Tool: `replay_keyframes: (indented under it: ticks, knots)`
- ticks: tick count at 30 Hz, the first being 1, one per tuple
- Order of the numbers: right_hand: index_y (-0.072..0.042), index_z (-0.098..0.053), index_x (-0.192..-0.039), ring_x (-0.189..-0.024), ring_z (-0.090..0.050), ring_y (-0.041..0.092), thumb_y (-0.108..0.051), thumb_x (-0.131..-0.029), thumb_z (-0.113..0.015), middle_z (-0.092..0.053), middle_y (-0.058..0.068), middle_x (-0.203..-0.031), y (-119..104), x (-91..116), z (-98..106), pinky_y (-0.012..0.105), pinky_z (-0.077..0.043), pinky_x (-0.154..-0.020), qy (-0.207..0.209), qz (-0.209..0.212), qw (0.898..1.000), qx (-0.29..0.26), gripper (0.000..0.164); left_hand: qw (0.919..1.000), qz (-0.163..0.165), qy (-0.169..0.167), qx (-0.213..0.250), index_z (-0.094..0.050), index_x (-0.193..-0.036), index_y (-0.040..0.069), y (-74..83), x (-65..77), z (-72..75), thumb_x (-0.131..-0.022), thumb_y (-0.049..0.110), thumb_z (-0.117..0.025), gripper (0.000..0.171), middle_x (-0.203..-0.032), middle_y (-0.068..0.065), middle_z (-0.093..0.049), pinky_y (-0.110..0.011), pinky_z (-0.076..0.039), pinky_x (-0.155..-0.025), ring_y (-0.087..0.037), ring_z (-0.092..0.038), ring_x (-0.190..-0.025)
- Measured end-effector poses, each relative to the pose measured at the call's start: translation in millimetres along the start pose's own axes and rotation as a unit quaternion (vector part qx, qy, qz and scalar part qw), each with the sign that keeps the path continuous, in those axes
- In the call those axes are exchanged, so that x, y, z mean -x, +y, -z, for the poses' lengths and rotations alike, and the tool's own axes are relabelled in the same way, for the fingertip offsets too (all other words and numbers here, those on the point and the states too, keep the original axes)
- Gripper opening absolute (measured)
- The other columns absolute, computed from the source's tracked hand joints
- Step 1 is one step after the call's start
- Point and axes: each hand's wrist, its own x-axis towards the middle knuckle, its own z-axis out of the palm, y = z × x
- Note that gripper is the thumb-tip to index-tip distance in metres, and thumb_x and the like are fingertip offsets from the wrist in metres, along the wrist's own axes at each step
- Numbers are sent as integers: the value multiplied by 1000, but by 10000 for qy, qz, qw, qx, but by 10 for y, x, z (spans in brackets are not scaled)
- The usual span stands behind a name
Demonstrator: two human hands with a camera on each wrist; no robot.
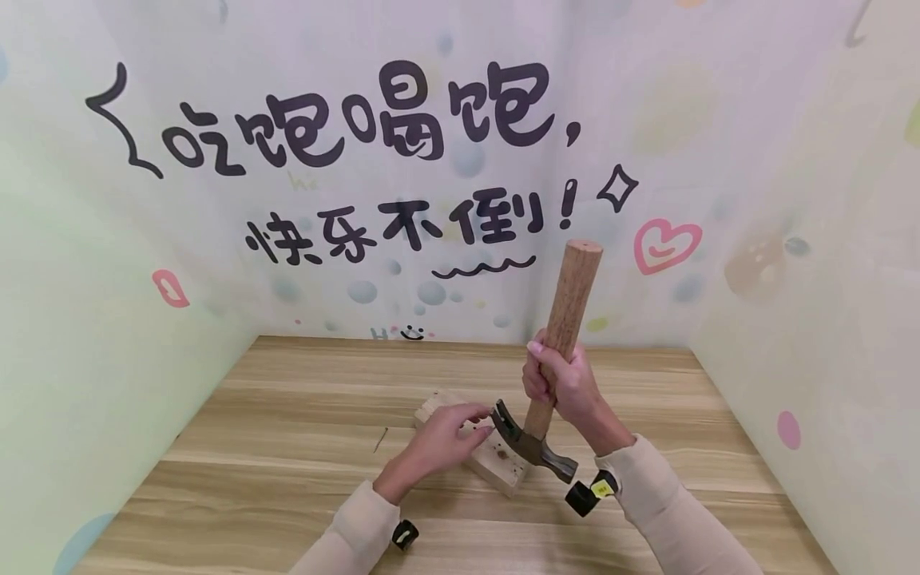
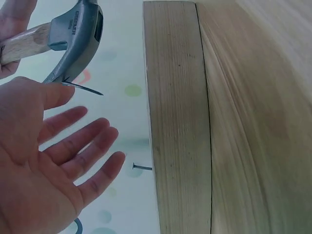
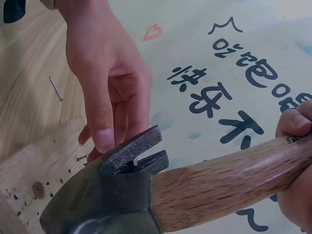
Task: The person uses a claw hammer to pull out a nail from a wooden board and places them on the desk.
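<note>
My right hand (image 1: 568, 383) grips the wooden handle of a claw hammer (image 1: 530, 446), held with its head down and handle end up. A nail (image 2: 87, 89) sits in the hammer's claw, its pointed end sticking out. Beside the claw is my left hand (image 1: 444, 435), fingers loosely spread and thumb tip close to that nail; whether it touches is unclear. Below both hands lies a wooden block (image 1: 509, 481) with dark holes and a knot. Another nail (image 2: 142, 167) stands part-driven in the block, its head clear of the surface.
A loose nail (image 1: 380, 440) lies on the wood-grain table (image 1: 287, 399), left of the block. Printed walls (image 1: 460, 303) enclose the table at the back and both sides. Each sleeve carries a small black wrist device (image 1: 405, 535).
</note>
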Motion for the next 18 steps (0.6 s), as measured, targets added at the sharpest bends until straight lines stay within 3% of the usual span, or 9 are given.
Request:
replay_keyframes:
  ticks: [10, 18]
  knots:
    - [-7, -41, -81, -34, -22, 23, 0, -97, -32, -28, 8, -49, 9, 9, -55, 33, -19, -31, -7, -102, 9998, -175, 20, 9962, -805, 203, -252, -75, -93, 13, -1, -7, -36, -92, 13, -71, 4, -96, 1, -74, -31, -53, -88, -15, -69, -95]
    - [-6, -39, -79, -34, -22, 23, 0, -98, -33, -28, 8, -48, 34, 27, -83, 33, -20, -31, -71, -84, 9997, -204, 20, 9925, -1052, 588, -198, -74, -84, 12, -30, 13, -77, -87, 8, -74, 5, -87, 1, -73, -28, -54, -77, -11, -67, -84]
